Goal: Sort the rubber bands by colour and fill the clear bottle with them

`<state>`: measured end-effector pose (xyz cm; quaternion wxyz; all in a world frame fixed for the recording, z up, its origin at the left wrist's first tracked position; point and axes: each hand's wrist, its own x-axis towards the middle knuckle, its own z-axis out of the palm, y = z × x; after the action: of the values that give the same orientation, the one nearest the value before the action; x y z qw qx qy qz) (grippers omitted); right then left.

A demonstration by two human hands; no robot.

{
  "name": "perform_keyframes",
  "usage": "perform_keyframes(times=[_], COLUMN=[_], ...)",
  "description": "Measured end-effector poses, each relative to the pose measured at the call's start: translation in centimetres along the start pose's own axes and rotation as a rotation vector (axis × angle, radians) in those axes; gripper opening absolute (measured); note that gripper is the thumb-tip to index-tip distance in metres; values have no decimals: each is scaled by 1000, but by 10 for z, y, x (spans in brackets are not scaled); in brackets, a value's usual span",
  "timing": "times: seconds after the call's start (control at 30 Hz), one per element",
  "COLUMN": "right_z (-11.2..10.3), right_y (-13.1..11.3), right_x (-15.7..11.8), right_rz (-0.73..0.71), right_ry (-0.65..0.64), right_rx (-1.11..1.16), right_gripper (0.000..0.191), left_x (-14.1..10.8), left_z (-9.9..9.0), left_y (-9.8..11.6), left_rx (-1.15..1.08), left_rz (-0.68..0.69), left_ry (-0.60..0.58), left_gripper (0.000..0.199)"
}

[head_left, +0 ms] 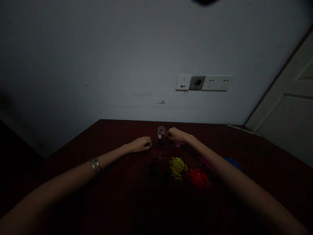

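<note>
A small clear glass jar (pixel 161 133) stands upright on the dark red-brown table (pixel 117 130), with something dark at its bottom. My left hand (pixel 141 144) rests on the table left of the jar, fingers curled; whether it holds anything is hidden. Just right of the jar, my right hand (pixel 174 134) has its fingers pinched together near a small dark thing that I cannot make out. Beneath the right wrist lies a pink-purple item (pixel 178 144). Nearer to me are a yellow pile (pixel 177 167) of thin bands, a red pile (pixel 198 178) and a dark pile (pixel 159 170).
Purple strands (pixel 204 163) and a blue item (pixel 233 163) lie around my right forearm, partly covered by it. Behind the table is a pale wall with a row of sockets (pixel 216 83). A white door (pixel 288 101) stands at the right.
</note>
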<state>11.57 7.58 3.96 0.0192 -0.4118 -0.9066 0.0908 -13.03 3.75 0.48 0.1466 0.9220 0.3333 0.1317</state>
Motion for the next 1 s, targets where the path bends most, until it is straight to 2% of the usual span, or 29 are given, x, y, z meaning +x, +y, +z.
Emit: perform_keyframes(times=[0.07,0.17,0.33,0.4,0.5,0.67,0.77,0.87,1.0], right_z=[7,12,11,12,17,19,13,10,17], right_y=[3,6,2,-1,-6,-10,-17,-32,-58], right_x=[15,23,16,13,8,-8,-29,-47,-53], right_rz=[-9,-14,47,39,18,5,-22,-36,-146], right_ry=[-34,-58,-130,-147,-148,-133,-107,-68,-5], right_rx=[-27,-13,55,77,112,201,240,242,207], right_gripper=[24,22,24,22,20,20,23,26,30], left_x=[-5,-15,-27,-26,-19,-10,-11,-10,-1], left_z=[-3,-12,-31,-35,-34,-26,-24,-22,-12], left_y=[0,1,8,12,14,9,4,1,0], left_rx=[-46,-97,-112,-92,-62,-141,-182,-198,-209], left_rz=[-1,-42,-105,-114,-131,-158,-168,-183,-242], left_ry=[-2,-26,-305,-373,-387,-427,-407,-332,-116], left_gripper=[11,17,66,76,66,25,17,19,25])
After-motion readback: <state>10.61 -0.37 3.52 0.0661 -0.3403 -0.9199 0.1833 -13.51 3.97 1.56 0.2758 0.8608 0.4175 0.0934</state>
